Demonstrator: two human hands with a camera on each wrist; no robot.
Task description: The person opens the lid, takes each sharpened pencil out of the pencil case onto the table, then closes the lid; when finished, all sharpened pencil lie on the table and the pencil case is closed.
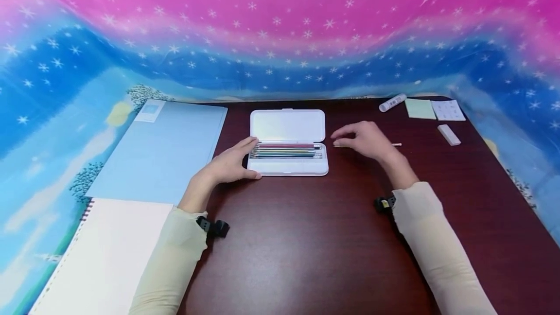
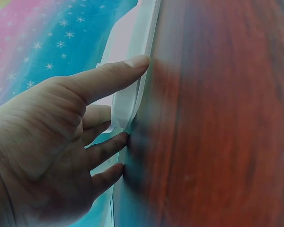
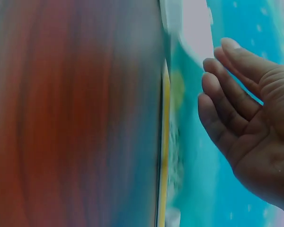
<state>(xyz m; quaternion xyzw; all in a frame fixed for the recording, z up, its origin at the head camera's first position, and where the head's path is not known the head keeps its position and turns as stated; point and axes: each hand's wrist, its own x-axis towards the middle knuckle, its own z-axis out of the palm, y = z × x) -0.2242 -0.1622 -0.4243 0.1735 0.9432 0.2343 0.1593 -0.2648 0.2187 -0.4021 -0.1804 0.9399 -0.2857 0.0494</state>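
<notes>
Underneath, dark wooden table (image 1: 306, 247), starry pink-blue cloth backdrop (image 1: 280, 38), perhaps a sheet.

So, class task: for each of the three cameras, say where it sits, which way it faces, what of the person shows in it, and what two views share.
Head: worn on the head, facing forward and down at the dark table; shows both sleeved forearms, left hand on the open pencil case, right hand beside it.
Left wrist: on the left wrist, facing along the palm; shows left hand's fingers against the case edge.
Right wrist: on the right wrist; shows right hand's relaxed fingers, holding nothing.
Shared: the white pencil case shows in the head and left wrist views.
</notes>
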